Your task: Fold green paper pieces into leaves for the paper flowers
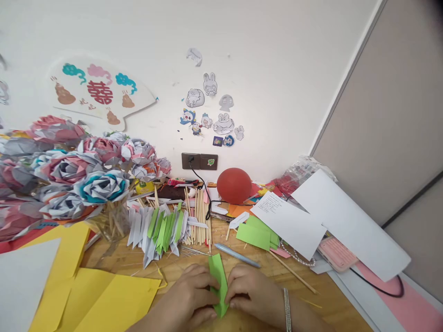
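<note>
As the green strip (223, 285) runs near to far, here's the left hand (195, 293) pinching its left edge, the right hand (251, 293) apparently pinching its right.

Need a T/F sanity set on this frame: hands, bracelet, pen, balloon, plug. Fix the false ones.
1. The left hand and right hand are both at one green strip. True.
2. The bracelet is on the left wrist. False: the bracelet is on the right wrist.
3. The pen lies on the yellow paper. False: the pen lies on the table.
4. The balloon is blue. False: the balloon is red.
5. A plug sits in the socket. True.
</note>
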Demonstrator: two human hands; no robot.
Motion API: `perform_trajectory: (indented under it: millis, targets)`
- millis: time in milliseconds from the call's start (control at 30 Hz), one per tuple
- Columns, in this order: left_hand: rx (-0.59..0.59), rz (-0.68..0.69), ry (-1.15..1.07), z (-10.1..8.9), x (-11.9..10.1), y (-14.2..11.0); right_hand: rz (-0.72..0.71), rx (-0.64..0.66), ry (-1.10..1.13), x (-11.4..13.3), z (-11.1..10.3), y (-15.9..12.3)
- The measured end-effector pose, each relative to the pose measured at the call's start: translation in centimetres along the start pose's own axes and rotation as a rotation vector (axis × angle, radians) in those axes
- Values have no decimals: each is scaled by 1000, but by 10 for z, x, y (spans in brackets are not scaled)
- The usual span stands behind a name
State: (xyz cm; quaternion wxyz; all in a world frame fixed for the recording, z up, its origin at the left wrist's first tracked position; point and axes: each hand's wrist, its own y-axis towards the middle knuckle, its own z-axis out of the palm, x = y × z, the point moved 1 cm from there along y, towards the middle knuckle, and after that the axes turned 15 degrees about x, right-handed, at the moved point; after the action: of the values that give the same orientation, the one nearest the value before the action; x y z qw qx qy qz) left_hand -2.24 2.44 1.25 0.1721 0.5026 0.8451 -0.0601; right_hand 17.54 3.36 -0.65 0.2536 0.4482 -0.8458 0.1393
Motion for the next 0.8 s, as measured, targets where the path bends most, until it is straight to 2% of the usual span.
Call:
perform_trajectory:
  millis: [100, 233, 333, 467, 633, 800]
  targets:
    - [31, -61, 21, 1, -1, 0, -24, 18, -112, 2, -4, -2]
    - [-20, -81, -5, 2, -3, 0, -32, 33, -186, 5, -7, -3]
    - [24, -91, -58, 2, -2, 0, -24, 38, -193, 7, -6, -3]
    - [71, -132, -145, 3, -1, 2, 6, 22, -114, 5, -1, -1]
    - [53, -269, -271, 9, 1, 7, 123, -34, 46, 3, 4, 3]
    - [23, -377, -281, 14, -3, 9, 218, -37, 120, 7, 4, 5]
